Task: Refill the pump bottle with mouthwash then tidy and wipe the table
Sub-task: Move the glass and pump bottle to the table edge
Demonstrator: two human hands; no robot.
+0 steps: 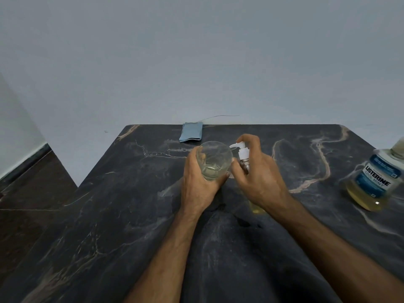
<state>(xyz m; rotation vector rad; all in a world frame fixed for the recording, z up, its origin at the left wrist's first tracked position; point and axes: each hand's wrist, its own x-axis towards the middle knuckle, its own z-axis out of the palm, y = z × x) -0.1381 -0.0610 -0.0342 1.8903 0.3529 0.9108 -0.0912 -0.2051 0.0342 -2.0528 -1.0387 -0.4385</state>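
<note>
Pump bottle (247, 166), a clear plastic one with a white dispenser head, is standing near the middle of the dark marble-patterned table (109, 215), its yellowish lower part peeking out beneath the wrist. The right hand (254, 171) is wrapping around its neck, with one finger arching over the pump top, seemingly so a press can send liquid out of the nozzle. That nozzle is pointing over the rim of a clear drinking glass (214, 160), which the left hand (197, 184) is gripping from below and tipping toward the bottle, probably to catch the stream; a little pale liquid is sitting at its bottom. Both forearms are reaching forward and converging at the centre. Well off to the right, the large mouthwash bottle (376, 182) with its blue label is standing partly full. At the far edge, a folded light-blue cloth (191, 132) is lying ready for wiping.
</note>
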